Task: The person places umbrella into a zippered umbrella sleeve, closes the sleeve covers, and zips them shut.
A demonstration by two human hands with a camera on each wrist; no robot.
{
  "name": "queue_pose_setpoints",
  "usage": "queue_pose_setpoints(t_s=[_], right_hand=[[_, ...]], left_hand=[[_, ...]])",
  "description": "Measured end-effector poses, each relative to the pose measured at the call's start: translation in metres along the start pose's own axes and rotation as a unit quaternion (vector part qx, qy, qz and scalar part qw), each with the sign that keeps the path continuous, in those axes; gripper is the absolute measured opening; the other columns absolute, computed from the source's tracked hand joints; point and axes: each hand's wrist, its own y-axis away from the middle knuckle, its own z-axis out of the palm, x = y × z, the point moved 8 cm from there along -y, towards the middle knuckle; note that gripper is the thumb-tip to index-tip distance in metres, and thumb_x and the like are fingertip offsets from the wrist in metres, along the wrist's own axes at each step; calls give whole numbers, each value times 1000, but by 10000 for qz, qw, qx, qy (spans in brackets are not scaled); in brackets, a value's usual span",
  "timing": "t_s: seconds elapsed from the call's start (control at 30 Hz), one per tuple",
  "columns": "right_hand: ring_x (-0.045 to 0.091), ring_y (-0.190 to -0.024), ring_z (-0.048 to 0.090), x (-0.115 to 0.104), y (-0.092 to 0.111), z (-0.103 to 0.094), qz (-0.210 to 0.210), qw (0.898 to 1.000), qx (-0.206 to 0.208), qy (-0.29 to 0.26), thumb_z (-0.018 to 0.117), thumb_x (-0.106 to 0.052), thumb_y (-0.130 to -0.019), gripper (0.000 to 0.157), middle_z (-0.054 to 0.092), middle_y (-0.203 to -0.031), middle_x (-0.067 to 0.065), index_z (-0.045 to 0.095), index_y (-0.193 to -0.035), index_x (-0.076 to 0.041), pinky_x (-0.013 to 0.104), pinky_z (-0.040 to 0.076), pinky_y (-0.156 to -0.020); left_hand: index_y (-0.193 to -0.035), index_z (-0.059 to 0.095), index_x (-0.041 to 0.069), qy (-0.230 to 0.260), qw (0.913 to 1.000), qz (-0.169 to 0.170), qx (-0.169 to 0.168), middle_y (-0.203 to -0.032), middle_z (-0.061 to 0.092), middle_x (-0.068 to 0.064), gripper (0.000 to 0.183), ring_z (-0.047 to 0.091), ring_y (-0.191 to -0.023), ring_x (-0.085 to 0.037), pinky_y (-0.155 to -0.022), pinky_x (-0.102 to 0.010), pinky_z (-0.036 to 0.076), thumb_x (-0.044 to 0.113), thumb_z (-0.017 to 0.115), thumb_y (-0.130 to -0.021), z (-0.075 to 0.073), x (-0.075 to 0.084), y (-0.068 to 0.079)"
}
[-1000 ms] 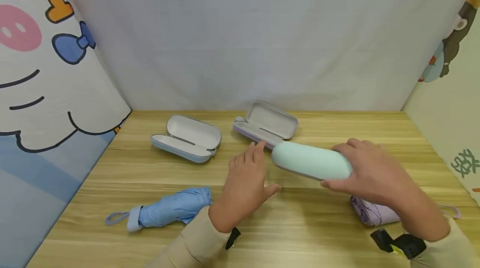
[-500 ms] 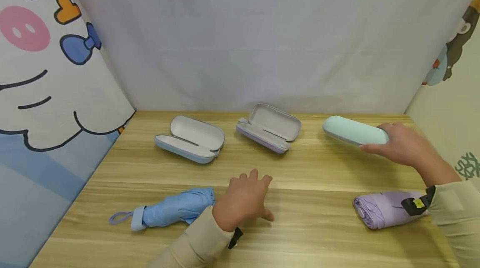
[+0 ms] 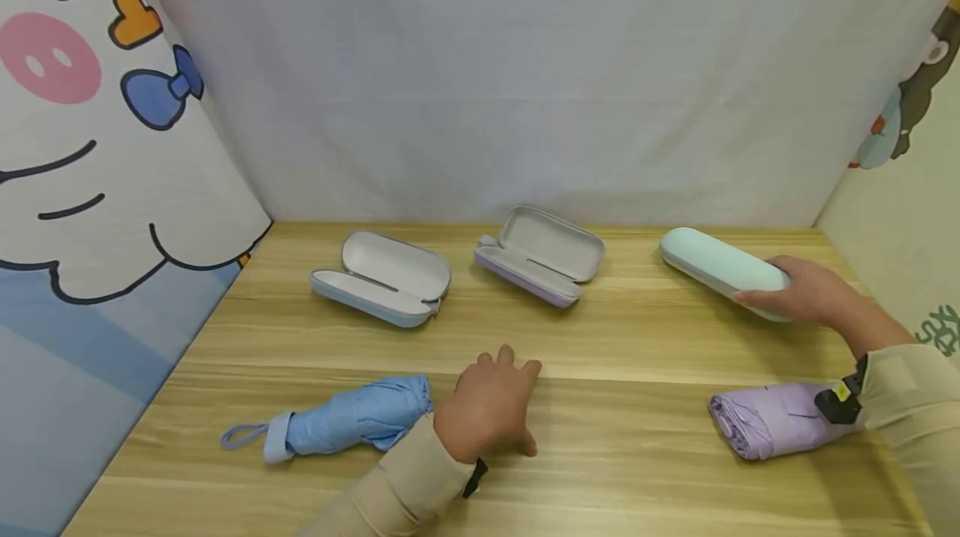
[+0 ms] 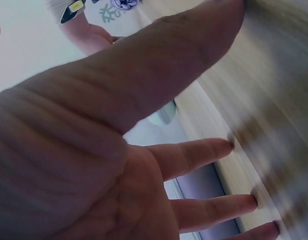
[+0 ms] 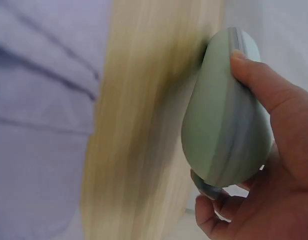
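Note:
A closed mint-green glasses case lies at the table's back right. My right hand grips its near end, thumb along the zip side in the right wrist view, where the case shows end-on close over the wood. My left hand rests with spread fingers on the table in the middle, holding nothing. Its fingertips come down near the wood in the left wrist view. Beside that hand lies a folded blue umbrella. Under my right wrist is a folded lilac umbrella.
Two unzipped glasses cases stand open at the back of the wooden table: a blue one at left and a purple one in the middle. A pale curtain hangs behind; printed cloths flank the sides.
My right hand has carried the mint glasses case from the middle to the back right and lowered it. My left hand has dropped from beside the purple case toward the tabletop.

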Motion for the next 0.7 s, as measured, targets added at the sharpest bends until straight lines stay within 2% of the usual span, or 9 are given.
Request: queue_pose_setpoints(t_s=[0.2,0.43,0.57,0.7], right_hand=[[58,-109,51,10,-2,11,87,9997,-198,-75,73,-48,-94,95,43,-131,49,33,-139,25,67,46,-87],[58,-108,53,8,-3,14,18,9994,-358,25,71,-49,-94,97,44,-129,50,30,-139,27,65,47,-85],[63,-112,49,-7,-6,9,-64,9981,-532,302,72,-53,-92,103,40,-130,52,29,-140,27,67,46,-87],[71,-125,31,-38,-16,-1,-158,9968,-566,551,72,-57,-91,109,28,-140,55,23,-147,23,77,34,-97]], left_hand=[[-143,58,17,-34,10000,-16,-12,-134,55,-17,91,59,-107,-35,-84,-43,55,51,96,-68,1,1,0],[-145,57,17,-75,9999,-51,-106,-136,53,-17,93,58,-110,-35,-87,-42,54,53,95,-68,4,0,-2],[-145,56,18,-210,9997,-42,-109,-134,54,-16,94,58,-108,-34,-84,-40,55,55,95,-68,5,0,-4],[-146,56,19,-317,9994,-50,-106,-132,54,-16,95,58,-105,-32,-80,-38,55,56,94,-67,6,0,-4]])
